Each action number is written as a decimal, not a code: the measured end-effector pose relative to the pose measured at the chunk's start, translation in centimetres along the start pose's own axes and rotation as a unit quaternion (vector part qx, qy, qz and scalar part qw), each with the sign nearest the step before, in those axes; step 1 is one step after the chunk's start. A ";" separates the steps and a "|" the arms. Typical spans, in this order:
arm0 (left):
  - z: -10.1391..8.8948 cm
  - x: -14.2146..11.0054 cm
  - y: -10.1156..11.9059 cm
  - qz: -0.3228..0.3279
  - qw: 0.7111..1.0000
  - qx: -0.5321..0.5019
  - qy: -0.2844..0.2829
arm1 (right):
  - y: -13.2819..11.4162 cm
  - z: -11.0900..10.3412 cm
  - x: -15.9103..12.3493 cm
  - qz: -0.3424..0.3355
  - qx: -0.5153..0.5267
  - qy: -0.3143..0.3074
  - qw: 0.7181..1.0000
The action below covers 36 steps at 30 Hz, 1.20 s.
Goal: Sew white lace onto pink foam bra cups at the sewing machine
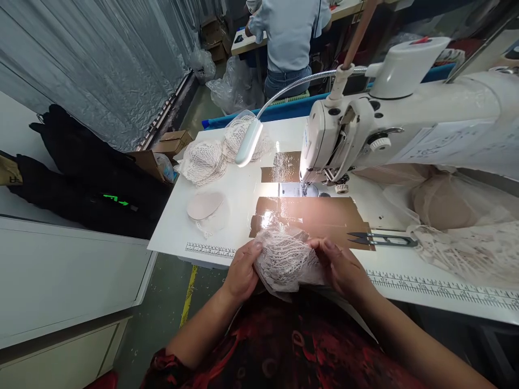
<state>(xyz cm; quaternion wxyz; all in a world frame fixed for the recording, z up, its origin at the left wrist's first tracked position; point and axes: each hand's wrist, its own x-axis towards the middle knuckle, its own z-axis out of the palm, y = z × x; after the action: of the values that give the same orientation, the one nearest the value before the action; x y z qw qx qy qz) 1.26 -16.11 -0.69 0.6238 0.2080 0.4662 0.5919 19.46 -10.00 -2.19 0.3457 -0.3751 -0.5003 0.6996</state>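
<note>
Between my hands, at the table's front edge, is a pale lace bra cup [286, 259] with sheer mesh around it. My left hand [244, 267] grips its left side, thumb on top and the other fingers partly hidden beneath. At the right edge my right hand [338, 265] pinches the mesh with thumb and fingers. The sewing machine [324, 129] stands just beyond, its needle area lit. Brown tape [312, 213] covers the table between the cup and the needle. Thread snips [383, 239] lie to the right of my right hand.
Lace cups [203, 161] are piled at the back left, near a lamp [249, 143] on a bendable neck. A smooth beige cup [205, 205] lies in front of them. More mesh and lace [466, 216] lies right, under the machine arm. A person [287, 38] sits beyond the table.
</note>
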 end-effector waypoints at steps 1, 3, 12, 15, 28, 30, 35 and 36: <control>0.2 0.1 -0.2 -0.002 1.000 -0.013 0.007 | -0.2 0.0 -0.1 -0.008 -0.021 -0.011 1.000; 0.3 0.4 -0.4 -0.037 0.998 -0.043 0.020 | -0.6 0.2 -0.4 -0.017 -0.073 -0.019 0.997; 1.2 -0.7 -0.6 -0.116 0.984 -0.057 -0.121 | -0.5 1.1 -0.1 -0.027 0.013 0.056 0.998; 1.2 -1.1 -1.6 -0.109 0.990 0.003 -0.091 | -0.6 1.1 0.3 -0.005 0.048 0.040 0.998; -0.9 -0.4 5.1 0.188 0.856 0.451 -0.168 | -3.1 1.2 -0.1 -0.013 -0.126 -0.107 0.986; -0.3 -0.1 4.9 0.136 0.840 0.480 -0.212 | -3.3 1.5 -0.3 -0.027 -0.168 -0.113 0.979; 0.2 0.2 3.8 0.091 0.863 0.447 -0.216 | -3.5 1.1 -0.1 -0.119 -0.246 -0.039 0.961; 0.2 0.2 3.8 0.086 0.869 0.434 -0.222 | -3.6 1.0 0.0 -0.137 -0.257 -0.026 0.956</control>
<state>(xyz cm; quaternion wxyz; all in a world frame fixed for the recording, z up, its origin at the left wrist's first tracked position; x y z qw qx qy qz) -0.62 -15.04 2.42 0.5040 0.6231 0.5057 0.3195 18.93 -9.50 1.45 0.3171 -0.3604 -0.7188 0.5029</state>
